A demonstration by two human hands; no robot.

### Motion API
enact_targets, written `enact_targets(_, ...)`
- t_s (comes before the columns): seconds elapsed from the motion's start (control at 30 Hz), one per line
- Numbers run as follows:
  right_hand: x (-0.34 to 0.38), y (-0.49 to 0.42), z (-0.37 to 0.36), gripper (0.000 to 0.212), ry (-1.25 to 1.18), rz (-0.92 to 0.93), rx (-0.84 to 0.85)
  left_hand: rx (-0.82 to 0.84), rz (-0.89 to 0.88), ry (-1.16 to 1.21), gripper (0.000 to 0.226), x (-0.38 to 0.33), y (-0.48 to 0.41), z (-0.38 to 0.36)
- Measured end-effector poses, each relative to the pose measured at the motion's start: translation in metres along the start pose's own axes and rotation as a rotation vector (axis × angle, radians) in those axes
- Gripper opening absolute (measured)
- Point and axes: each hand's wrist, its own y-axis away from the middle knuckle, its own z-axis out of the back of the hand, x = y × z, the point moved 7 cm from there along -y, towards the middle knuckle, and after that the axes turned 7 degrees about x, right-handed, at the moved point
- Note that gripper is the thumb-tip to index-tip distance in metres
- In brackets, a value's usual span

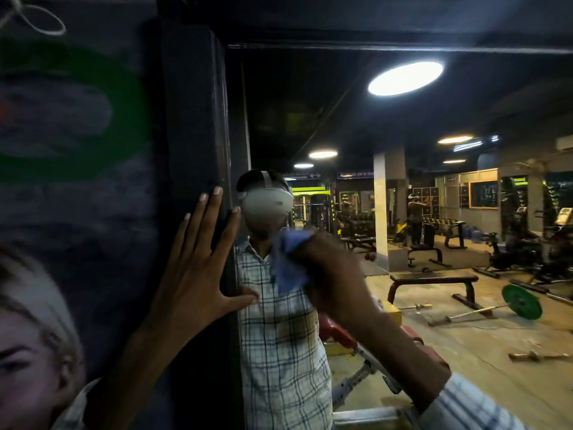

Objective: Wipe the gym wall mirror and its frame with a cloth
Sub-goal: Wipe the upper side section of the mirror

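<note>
**Soft cloth, hard glass**

The cloth (290,263) is blue, limp and bunched. It sits against the mirror (403,212) near its left edge, and the right hand (328,274) grips it with fingers curled round it (both are blurred). I judge it light and floppy, so it is best held wadded in the palm with a flat pad meeting the glass. The mirror looks rigid and smooth, probably slick under cloth and breakable, so even pressure suits it. The frame (231,125) is a dark upright strip just left of the cloth, and a narrower fold should suit it. The left hand (192,268) lies flat on the frame, fingers straight and spread. A painted wall (77,150) is at far left, and a bench (434,279) is reflected at right.
</note>
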Motion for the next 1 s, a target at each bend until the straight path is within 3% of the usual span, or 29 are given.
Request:
enact_targets(0.03,0.010,0.008,-0.013,0.051,0.065,0.099,0.157,0.002,-0.001,-0.001,0.149,0.000,0.000,0.000)
enact_targets(0.1,-0.008,0.012,0.004,0.045,0.113,0.199,0.215,0.003,-0.003,0.001,0.148,-0.002,0.001,-0.001)
enact_targets(0.17,-0.043,-0.007,0.054,0.032,0.198,0.066,0.068,-0.015,-0.004,0.013,0.143,-0.005,0.001,0.000)
enact_targets(0.23,-0.067,-0.014,0.108,0.024,0.223,-0.115,-0.265,-0.013,0.007,0.024,0.140,-0.009,0.000,-0.002)
enact_targets(0.3,-0.065,-0.008,0.104,0.019,0.171,-0.170,-0.335,-0.011,0.024,0.038,0.140,-0.016,-0.003,-0.006)
enact_targets(0.37,-0.040,-0.002,0.062,0.026,0.095,0.017,-0.121,-0.007,0.039,0.050,0.139,-0.024,-0.007,-0.009)
enact_targets(0.43,-0.031,-0.004,0.044,0.034,0.233,0.209,0.159,-0.007,0.047,0.059,0.139,-0.032,-0.011,-0.011)
enact_targets(0.47,-0.037,-0.014,0.059,0.035,0.293,0.242,0.148,-0.007,0.040,0.054,0.137,-0.037,-0.013,-0.012)
enact_targets(0.53,-0.063,-0.047,0.114,0.026,0.306,0.097,-0.065,-0.018,0.031,0.055,0.133,-0.046,-0.017,-0.014)
enact_targets(0.6,-0.080,-0.072,0.166,0.028,0.228,-0.073,-0.419,-0.043,0.030,0.079,0.133,-0.055,-0.020,-0.017)
enact_targets(0.63,-0.082,-0.080,0.169,0.022,0.187,-0.152,-0.466,-0.054,0.036,0.092,0.135,-0.061,-0.022,-0.019)
enact_targets(0.67,-0.074,-0.086,0.156,0.014,0.177,-0.178,-0.450,-0.061,0.045,0.109,0.137,-0.067,-0.023,-0.021)
enact_targets(0.7,-0.065,-0.088,0.131,0.015,0.177,-0.080,-0.363,-0.064,0.050,0.130,0.138,-0.072,-0.025,-0.023)
enact_targets(0.8,-0.059,-0.065,0.070,0.025,0.335,0.195,0.152,-0.069,0.029,0.154,0.135,-0.085,-0.029,-0.026)
enact_targets(0.83,-0.069,-0.058,0.086,0.022,0.322,0.215,0.145,-0.065,0.026,0.157,0.135,-0.088,-0.029,-0.027)
enact_targets(0.9,-0.107,-0.050,0.150,0.016,0.467,0.043,-0.130,-0.060,0.043,0.168,0.137,-0.090,-0.030,-0.029)
enact_targets(0.97,-0.138,-0.023,0.196,0.010,0.373,-0.142,-0.402,-0.067,0.059,0.159,0.137,-0.094,-0.031,-0.031)
enact_targets(1.0,-0.135,-0.009,0.197,0.008,0.374,-0.188,-0.448,-0.079,0.068,0.150,0.137,-0.096,-0.031,-0.032)
